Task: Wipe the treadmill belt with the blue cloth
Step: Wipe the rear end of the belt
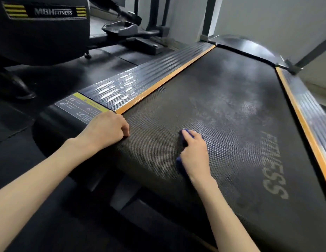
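The black textured treadmill belt (222,110) fills the middle and right of the head view, with pale dusty smears across its centre and grey lettering at the right. My right hand (195,151) lies on the belt near its rear end and holds the blue cloth (183,138) bunched beneath the palm; only the cloth's edges show past the fingers and wrist. My left hand (105,129) rests with curled fingers on the rear left corner of the deck, its fingertips at the belt's left edge, holding nothing.
Orange-trimmed ribbed side rails run along the belt, the left rail (140,82) and the right rail (307,113). A warning sticker (80,108) sits beside my left hand. Another black fitness machine (44,30) stands at the left. Dark rubber flooring (22,160) surrounds the deck.
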### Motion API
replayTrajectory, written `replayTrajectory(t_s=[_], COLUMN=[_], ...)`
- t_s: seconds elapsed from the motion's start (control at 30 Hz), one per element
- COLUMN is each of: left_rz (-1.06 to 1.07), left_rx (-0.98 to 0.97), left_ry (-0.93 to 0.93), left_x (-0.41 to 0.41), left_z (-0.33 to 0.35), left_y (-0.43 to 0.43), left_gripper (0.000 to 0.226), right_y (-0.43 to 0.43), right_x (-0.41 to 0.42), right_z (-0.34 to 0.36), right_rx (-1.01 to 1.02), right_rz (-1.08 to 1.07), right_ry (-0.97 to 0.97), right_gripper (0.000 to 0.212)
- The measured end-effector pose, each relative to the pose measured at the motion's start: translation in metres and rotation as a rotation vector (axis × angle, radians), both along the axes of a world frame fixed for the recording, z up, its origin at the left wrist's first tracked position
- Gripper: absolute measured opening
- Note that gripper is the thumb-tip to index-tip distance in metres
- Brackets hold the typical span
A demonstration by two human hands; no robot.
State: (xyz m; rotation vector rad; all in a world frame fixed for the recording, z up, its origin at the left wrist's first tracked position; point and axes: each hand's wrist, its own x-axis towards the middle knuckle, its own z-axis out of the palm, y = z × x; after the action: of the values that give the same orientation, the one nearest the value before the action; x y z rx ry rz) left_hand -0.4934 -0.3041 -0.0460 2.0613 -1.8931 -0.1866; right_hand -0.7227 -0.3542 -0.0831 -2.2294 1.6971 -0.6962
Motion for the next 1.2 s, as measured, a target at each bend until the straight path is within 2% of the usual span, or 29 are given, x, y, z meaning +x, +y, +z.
replayTrajectory(t_s=[0.07, 0.13, 0.23, 0.37, 0.5, 0.57, 0.63, 0.7, 0.77, 0.83, 0.9, 0.97, 1.03, 1.1, 1.2], left_rz=[-0.005, -0.005, 0.005, 0.03, 0.048, 0.045, 0.031, 0.024, 0.044, 0.082, 0.139, 0.173, 0.162, 0.18, 0.195], left_rx=[0.0, 0.01, -0.004, 0.022, 0.027, 0.001, -0.023, -0.039, -0.067, -0.128, -0.197, -0.251, -0.31, -0.333, -0.302], left_ry=[0.013, 0.003, -0.029, -0.104, -0.173, -0.195, -0.188, -0.143, -0.078, -0.022, 0.003, -0.03, -0.074, -0.018, 0.054], left_x=[0.003, 0.007, 0.002, -0.011, -0.02, -0.022, -0.021, -0.017, -0.01, -0.008, -0.011, -0.016, -0.015, -0.011, -0.011], left_z=[-0.004, -0.007, -0.006, 0.004, 0.009, 0.005, 0.002, -0.001, -0.007, -0.013, -0.017, -0.022, -0.027, -0.028, -0.028], left_y=[0.002, 0.003, 0.003, -0.002, -0.005, -0.004, -0.003, -0.001, 0.003, 0.008, 0.009, 0.009, 0.009, 0.01, 0.009], left_gripper=[0.036, 0.036, 0.033, 0.03, 0.028, 0.026, 0.026, 0.028, 0.029, 0.031, 0.028, 0.024, 0.03, 0.034, 0.02], right_y=[-0.008, -0.01, 0.003, 0.02, 0.011, 0.005, -0.006, -0.017, -0.022, -0.013, -0.001, 0.014, 0.023, 0.027, 0.021], right_x=[-0.039, -0.037, 0.024, 0.106, 0.068, 0.017, -0.043, -0.084, -0.08, -0.033, 0.034, 0.097, 0.135, 0.13, 0.065], right_z=[0.004, 0.002, -0.003, -0.002, -0.001, -0.003, -0.001, 0.006, 0.003, -0.001, -0.007, -0.011, -0.013, -0.012, -0.007], right_rx=[0.031, 0.023, -0.073, -0.025, 0.014, 0.018, 0.025, 0.061, 0.027, -0.044, -0.075, -0.097, -0.077, -0.108, -0.137], right_rz=[-0.219, -0.306, -0.077, 0.209, 0.308, 0.188, -0.019, -0.257, -0.353, -0.22, 0.002, 0.14, 0.2, 0.246, 0.208], right_ry=[-0.031, 0.028, 0.072, 0.037, 0.027, -0.042, -0.05, -0.026, -0.02, -0.021, 0.003, 0.043, 0.072, 0.137, 0.212], right_gripper=[0.061, 0.053, 0.044, 0.052, 0.064, 0.072, 0.072, 0.064, 0.047, 0.039, 0.041, 0.039, 0.044, 0.049, 0.055])
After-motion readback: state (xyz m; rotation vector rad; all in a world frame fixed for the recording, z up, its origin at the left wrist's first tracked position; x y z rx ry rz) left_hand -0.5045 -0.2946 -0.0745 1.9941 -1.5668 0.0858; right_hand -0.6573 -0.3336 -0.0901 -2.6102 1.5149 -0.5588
